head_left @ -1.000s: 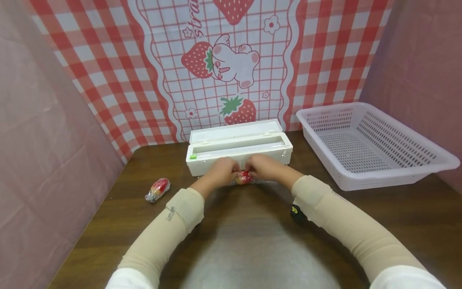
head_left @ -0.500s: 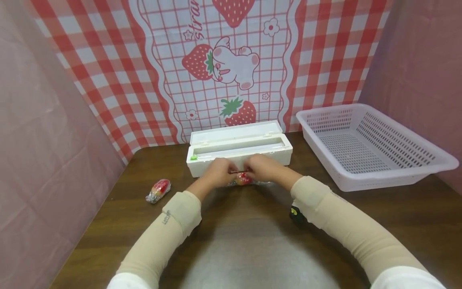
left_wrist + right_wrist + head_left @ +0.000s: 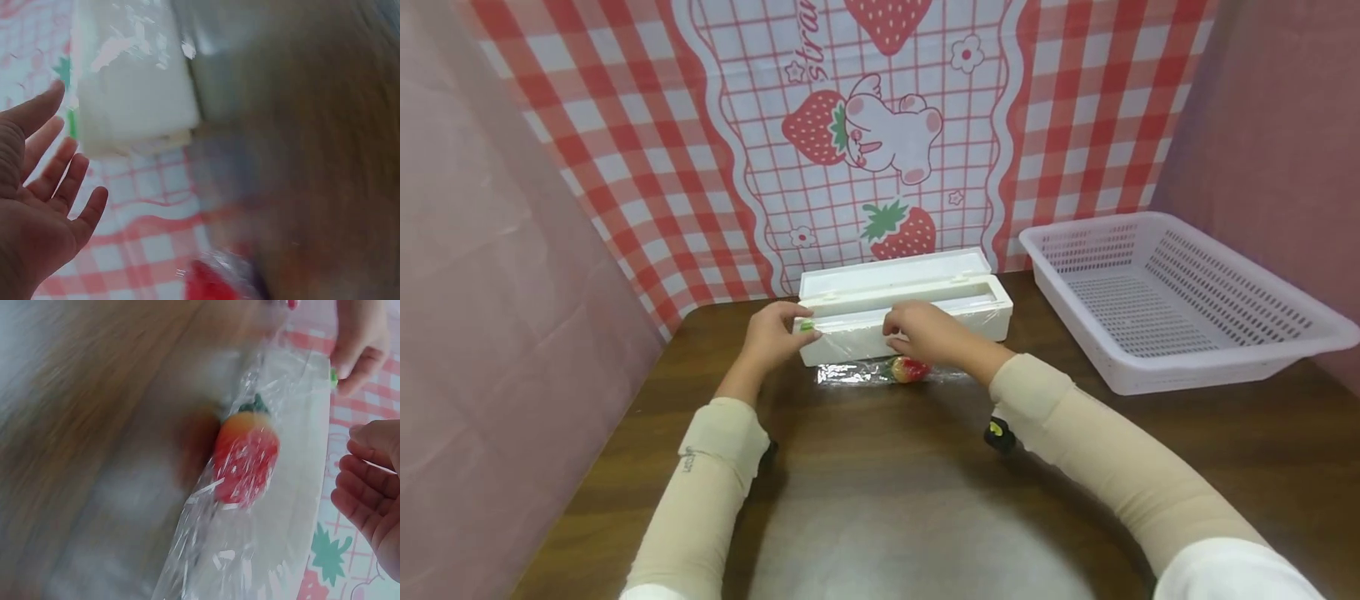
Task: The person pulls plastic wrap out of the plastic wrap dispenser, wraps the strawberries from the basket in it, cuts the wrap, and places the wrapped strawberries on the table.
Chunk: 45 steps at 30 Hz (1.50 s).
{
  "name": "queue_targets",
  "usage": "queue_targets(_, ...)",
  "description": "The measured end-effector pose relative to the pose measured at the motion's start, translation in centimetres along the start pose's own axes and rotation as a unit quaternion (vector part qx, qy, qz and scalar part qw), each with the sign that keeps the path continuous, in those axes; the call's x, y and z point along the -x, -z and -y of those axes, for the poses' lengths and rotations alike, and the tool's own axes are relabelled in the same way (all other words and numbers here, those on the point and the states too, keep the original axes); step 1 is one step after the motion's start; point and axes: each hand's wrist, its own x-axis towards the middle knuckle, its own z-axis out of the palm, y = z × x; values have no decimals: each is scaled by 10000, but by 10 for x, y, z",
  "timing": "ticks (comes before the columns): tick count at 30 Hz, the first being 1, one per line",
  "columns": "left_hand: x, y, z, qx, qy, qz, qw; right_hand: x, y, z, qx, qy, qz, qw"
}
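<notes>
So, both arms (image 3: 692, 492) were out over the desk (image 3: 850, 525), angled in toward the white box (image 3: 853, 347). Left hand (image 3: 772, 336) was at its left end, fingers loosely spread by the green tab (image 3: 807, 326); can't tell if they touched it. Right hand (image 3: 927, 335) hovered near the front, fingers half-curled, holding nothing. The red-yellow fruit (image 3: 910, 370) lay under clear film (image 3: 856, 374) just below it.

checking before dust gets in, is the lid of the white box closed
No, the lid is swung open behind the white box, leaving the box's long top opening uncovered.
</notes>
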Motion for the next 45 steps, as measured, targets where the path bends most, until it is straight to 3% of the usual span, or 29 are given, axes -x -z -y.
queue_targets(3, -3, -4, 11, 9, 55, 305, 9995, -5, -2, 2, -41, 79, 30, 10000)
queue_targets(6, -7, -8, 15, -96, -95, 354, 9993, -11, -3, 6, -74, 156, 63, 9998)
queue_targets(11, -11, -12, 16, -215, -329, 185, 9991, -25, -2, 15, -56, 213, 27, 9998)
queue_targets(18, -11, -11, 22, -163, -199, 22, 9997, -70, -15, 32, -229, 145, -28, 9996)
queue_targets(23, -7, -6, 27, -269, -291, -308, 9987, -105, -31, 49, -326, -71, -149, 9993)
queue_targets(26, -3, -3, 29, -418, -172, -445, 9980, -117, -40, 59, -234, -73, -117, 9996)
queue_targets(30, 0, -1, 30, -564, 66, -424, 9975, -124, -49, 68, 179, -41, -90, 9998)
queue_targets(36, -1, -1, 26, -596, 175, -285, 9977, -126, -54, 69, 736, -341, -48, 9967)
queue_targets(45, -13, -5, 20, -828, -206, -91, 9963, -123, -42, 56, 631, -312, 223, 9973)
